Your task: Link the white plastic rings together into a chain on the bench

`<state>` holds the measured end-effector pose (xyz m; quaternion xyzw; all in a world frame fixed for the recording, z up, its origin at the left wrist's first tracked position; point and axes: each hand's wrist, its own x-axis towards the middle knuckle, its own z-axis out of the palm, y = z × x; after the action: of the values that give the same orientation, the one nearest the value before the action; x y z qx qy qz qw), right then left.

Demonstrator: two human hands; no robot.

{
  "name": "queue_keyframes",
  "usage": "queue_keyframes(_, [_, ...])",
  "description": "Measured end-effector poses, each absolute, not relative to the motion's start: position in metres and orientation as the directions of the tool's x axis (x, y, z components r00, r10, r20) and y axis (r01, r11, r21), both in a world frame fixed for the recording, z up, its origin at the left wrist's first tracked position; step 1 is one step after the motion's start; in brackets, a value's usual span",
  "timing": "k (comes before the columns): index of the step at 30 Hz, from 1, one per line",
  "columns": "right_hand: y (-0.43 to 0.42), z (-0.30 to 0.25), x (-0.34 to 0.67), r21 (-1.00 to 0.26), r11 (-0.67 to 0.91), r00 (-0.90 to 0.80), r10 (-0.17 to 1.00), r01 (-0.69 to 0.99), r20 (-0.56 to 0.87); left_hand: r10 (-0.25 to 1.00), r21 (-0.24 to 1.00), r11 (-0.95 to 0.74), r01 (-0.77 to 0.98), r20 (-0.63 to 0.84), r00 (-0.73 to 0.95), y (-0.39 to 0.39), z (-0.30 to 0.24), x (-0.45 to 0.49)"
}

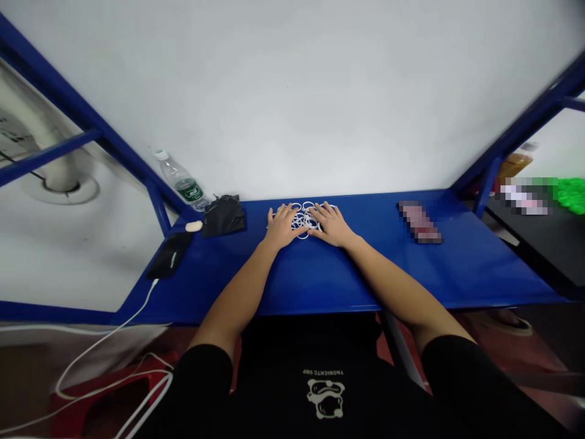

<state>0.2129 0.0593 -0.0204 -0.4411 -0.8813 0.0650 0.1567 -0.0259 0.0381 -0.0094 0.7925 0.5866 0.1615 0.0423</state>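
Note:
Several thin white rings (300,221) lie in a loose cluster on the blue table (315,280), near its back edge. My left hand (281,228) rests palm down over the left side of the cluster, fingers spread. Over the right side lies my right hand (333,225), also flat with its fingers apart. Both thumbs point inward and nearly meet at the front of the rings. The rings under my palms are hidden, and I cannot tell whether they are joined together.
To the left stand a clear plastic bottle (185,183) and a crumpled black bag (223,216). Near them are a small cream-coloured piece (194,226) and a black power bank (169,256) with a white cable (105,338). A blurred phone-shaped object (419,222) lies right. Blue frame bars (521,116) rise at both ends.

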Motion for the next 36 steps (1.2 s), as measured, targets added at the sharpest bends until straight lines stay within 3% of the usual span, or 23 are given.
queue_keyframes(4, [0.053,-0.015,0.221,-0.273,0.607,-0.564,0.794,0.746,0.226,0.920,0.286,-0.325,0.901,0.317,0.231,0.026,-0.002,-0.021])
queue_keyframes(7, [0.043,-0.006,0.227,-0.334,0.609,-0.521,0.791,0.719,0.320,0.880,0.315,-0.405,0.858,0.389,0.273,0.013,0.006,-0.013])
queue_keyframes(10, [0.034,0.003,0.226,-0.506,0.604,-0.393,0.792,0.616,0.467,0.821,0.326,-0.516,0.792,0.452,0.349,0.001,0.011,-0.004])
queue_keyframes(12, [0.030,0.008,0.220,-0.681,0.546,-0.257,0.836,0.488,0.485,0.769,0.314,-0.594,0.740,0.493,0.407,-0.003,0.010,0.002])
queue_keyframes(14, [0.028,0.013,0.209,-0.855,0.410,-0.164,0.912,0.318,0.377,0.698,0.286,-0.671,0.684,0.553,0.454,-0.004,0.006,0.007])
queue_keyframes(17, [0.028,0.018,0.189,-0.991,0.119,-0.226,0.969,0.065,0.102,0.615,0.232,-0.715,0.659,0.657,0.436,-0.002,-0.001,0.012])
queue_keyframes(19, [0.028,0.019,0.176,-0.999,-0.029,-0.286,0.958,-0.033,-0.019,0.603,0.211,-0.692,0.690,0.694,0.392,0.000,-0.002,0.012])
queue_keyframes(21, [0.026,0.018,0.169,-0.997,-0.064,-0.315,0.948,-0.032,-0.051,0.619,0.220,-0.657,0.721,0.704,0.349,0.001,-0.002,0.010])
queue_keyframes(22, [0.025,0.017,0.168,-1.000,-0.016,-0.313,0.950,0.011,-0.019,0.633,0.233,-0.641,0.732,0.700,0.331,0.002,-0.001,0.009])
queue_keyframes(24, [0.022,0.014,0.172,-0.962,0.222,-0.275,0.946,0.158,0.173,0.665,0.267,-0.607,0.748,0.687,0.294,0.003,-0.001,0.005])
queue_keyframes(26, [0.019,0.011,0.181,-0.805,0.496,-0.283,0.864,0.327,0.417,0.695,0.306,-0.576,0.758,0.671,0.257,0.006,-0.001,0.002])
queue_keyframes(28, [0.017,0.008,0.189,-0.651,0.656,-0.378,0.754,0.382,0.537,0.721,0.344,-0.550,0.761,0.656,0.224,0.009,-0.002,-0.002])
queue_keyframes(36, [0.016,0.002,0.191,-0.569,0.669,-0.287,0.731,0.478,0.619,0.752,0.394,-0.560,0.729,0.611,0.248,0.015,-0.003,-0.007])
